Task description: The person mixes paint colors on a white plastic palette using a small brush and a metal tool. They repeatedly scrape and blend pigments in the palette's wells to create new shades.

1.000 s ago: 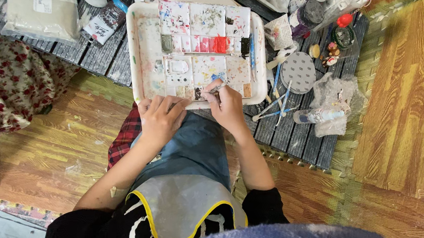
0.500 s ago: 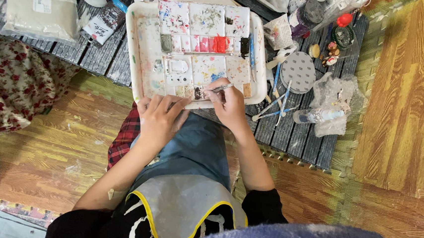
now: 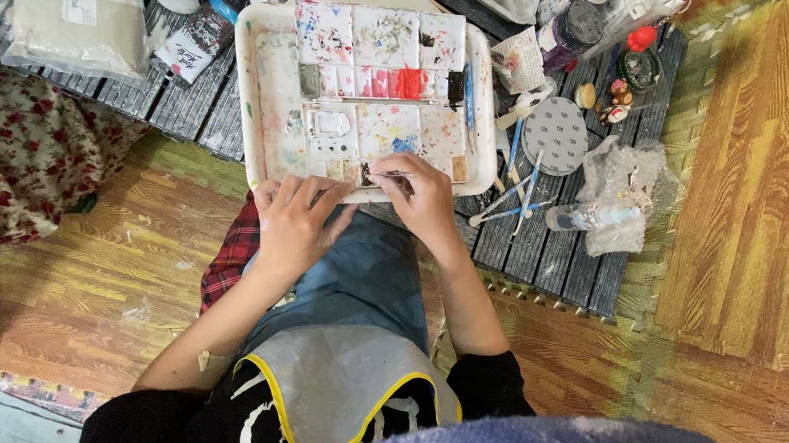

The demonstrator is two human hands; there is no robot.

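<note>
A white tray [image 3: 269, 102] smeared with paint lies on a dark slatted board and holds a watercolour palette [image 3: 378, 80] with a row of red and pink pans. My left hand [image 3: 295, 219] rests at the tray's near edge, fingers curled over something small that I cannot make out. My right hand [image 3: 422, 198] is beside it, pinching a thin brush [image 3: 381, 173] whose tip lies over the palette's lower mixing wells. Both forearms come up from my lap, which is covered by a blue and grey apron.
To the right of the tray lie blue-handled tools [image 3: 520, 179], a round grey disc [image 3: 556, 134], crumpled plastic wrap [image 3: 621, 186] and small jars [image 3: 579, 26]. A paint tube [image 3: 199, 39], a pot and a bagged grey lump [image 3: 76, 10] sit at the left. Floral fabric [image 3: 10, 158] lies on the wooden floor.
My right hand has shifted slightly left along the tray's near edge with the brush. My left hand has hardly moved.
</note>
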